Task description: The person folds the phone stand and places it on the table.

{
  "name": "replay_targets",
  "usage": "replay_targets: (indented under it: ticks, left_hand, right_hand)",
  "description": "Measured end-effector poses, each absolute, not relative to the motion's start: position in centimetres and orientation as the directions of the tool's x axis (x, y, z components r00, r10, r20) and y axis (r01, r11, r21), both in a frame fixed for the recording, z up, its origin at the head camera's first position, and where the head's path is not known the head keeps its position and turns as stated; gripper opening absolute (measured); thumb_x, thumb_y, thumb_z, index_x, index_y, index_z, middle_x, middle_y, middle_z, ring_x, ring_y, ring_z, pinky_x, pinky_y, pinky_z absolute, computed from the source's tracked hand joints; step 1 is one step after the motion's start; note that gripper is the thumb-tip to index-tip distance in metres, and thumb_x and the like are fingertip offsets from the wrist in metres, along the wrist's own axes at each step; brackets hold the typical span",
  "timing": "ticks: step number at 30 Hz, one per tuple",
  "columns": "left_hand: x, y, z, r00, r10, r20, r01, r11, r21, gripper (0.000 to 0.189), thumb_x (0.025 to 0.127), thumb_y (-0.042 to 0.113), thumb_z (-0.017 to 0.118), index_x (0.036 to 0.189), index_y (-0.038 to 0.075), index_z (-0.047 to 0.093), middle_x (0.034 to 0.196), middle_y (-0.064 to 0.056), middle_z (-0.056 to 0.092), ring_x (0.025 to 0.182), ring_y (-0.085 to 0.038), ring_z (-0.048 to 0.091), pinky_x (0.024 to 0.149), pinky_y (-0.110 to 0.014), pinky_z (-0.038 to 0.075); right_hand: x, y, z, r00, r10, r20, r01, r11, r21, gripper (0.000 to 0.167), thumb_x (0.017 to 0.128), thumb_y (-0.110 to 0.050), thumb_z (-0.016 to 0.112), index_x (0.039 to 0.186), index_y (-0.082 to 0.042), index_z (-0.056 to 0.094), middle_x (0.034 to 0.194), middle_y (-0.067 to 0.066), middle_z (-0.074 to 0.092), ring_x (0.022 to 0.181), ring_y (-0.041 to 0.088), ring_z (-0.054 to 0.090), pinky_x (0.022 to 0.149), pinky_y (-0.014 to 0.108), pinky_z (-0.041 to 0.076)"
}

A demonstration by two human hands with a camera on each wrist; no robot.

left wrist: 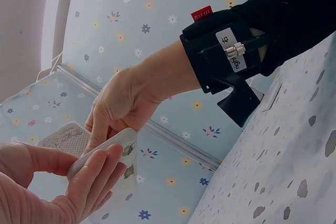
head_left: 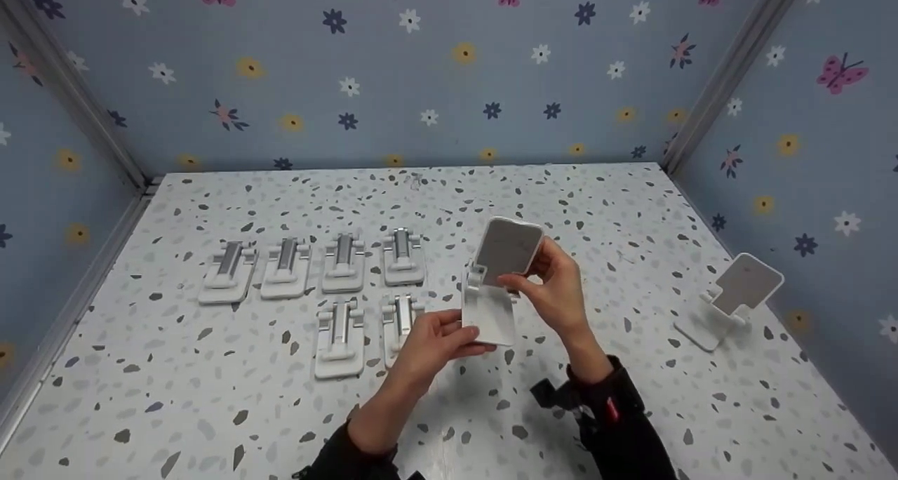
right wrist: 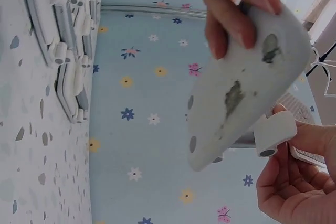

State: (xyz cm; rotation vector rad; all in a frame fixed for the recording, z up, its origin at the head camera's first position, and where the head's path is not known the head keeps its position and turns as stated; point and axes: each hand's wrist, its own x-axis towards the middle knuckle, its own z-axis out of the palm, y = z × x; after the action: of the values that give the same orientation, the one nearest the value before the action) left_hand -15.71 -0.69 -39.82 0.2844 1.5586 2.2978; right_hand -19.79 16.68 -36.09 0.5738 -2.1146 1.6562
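A white folding phone stand with a grey pad is held up above the table, its top plate unfolded from its base. My left hand grips the base's near end, thumb on the upper face and fingers beneath. My right hand pinches the top plate along its right side, the thumb near the hinge. Worn, dark patches mark the underside of the base in the right wrist view. There the right hand is close to the white hinge piece.
Several folded phone stands lie in two rows left of my hands; the left hand partly covers one folded stand. An unfolded stand stands at the far right. Flower-patterned panels border the speckled table.
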Motion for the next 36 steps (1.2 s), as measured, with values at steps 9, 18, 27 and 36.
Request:
replay_targets:
  ticks: [9, 18, 27, 36]
  left_hand:
    - [-15.3, -0.4, -39.8, -0.917, 0.397, -0.027, -0.174, -0.339, 0.925, 0.031, 0.085, -0.007, 0.048, 0.111, -0.023, 0.043, 0.097, -0.03, 0.058, 0.08, -0.028, 0.064, 0.075, -0.029, 0.052]
    - [-15.3, -0.4, -40.0, -0.918, 0.394, -0.032, -0.183, -0.351, 0.918, 0.034, 0.086, -0.006, 0.047, 0.115, -0.022, 0.041, 0.102, -0.031, 0.057, 0.082, -0.028, 0.063, 0.075, -0.029, 0.052]
    - [-15.6, -0.5, -39.7, -0.934, 0.355, -0.037, -0.17, -0.351, 0.921, 0.035, 0.085, -0.007, 0.049, 0.116, -0.021, 0.041, 0.102, -0.031, 0.056, 0.082, -0.028, 0.063, 0.075, -0.03, 0.052]
    - [-15.7, -0.6, -39.8, -0.926, 0.377, -0.027, -0.168, -0.346, 0.923, 0.036, 0.085, -0.006, 0.049, 0.117, -0.021, 0.04, 0.107, -0.032, 0.054, 0.083, -0.03, 0.063, 0.077, -0.032, 0.051]
  right_hand:
    - [-21.7, 17.2, -38.9, -0.693, -0.057, 0.719, -0.651, 0.478, -0.59, 0.041, 0.067, -0.01, 0.076, 0.101, 0.001, 0.057, 0.085, 0.006, 0.062, 0.066, 0.014, 0.057, 0.056, 0.027, 0.048]
    - [-22.0, 17.3, -39.2, -0.633, -0.09, 0.769, -0.665, 0.571, -0.481, 0.038, 0.068, -0.01, 0.077, 0.099, -0.001, 0.056, 0.082, 0.004, 0.06, 0.068, 0.012, 0.054, 0.058, 0.026, 0.047]
    - [-20.9, 17.5, -35.9, -0.613, -0.135, 0.778, -0.664, 0.622, -0.415, 0.047, 0.066, -0.013, 0.077, 0.106, 0.0, 0.055, 0.096, 0.008, 0.059, 0.081, 0.016, 0.054, 0.069, 0.026, 0.045]
    - [-20.4, 16.8, -32.3, -0.551, -0.266, 0.791, -0.692, 0.675, -0.256, 0.036, 0.069, -0.002, 0.074, 0.103, -0.001, 0.062, 0.094, 0.011, 0.056, 0.086, 0.021, 0.053, 0.069, 0.032, 0.048]
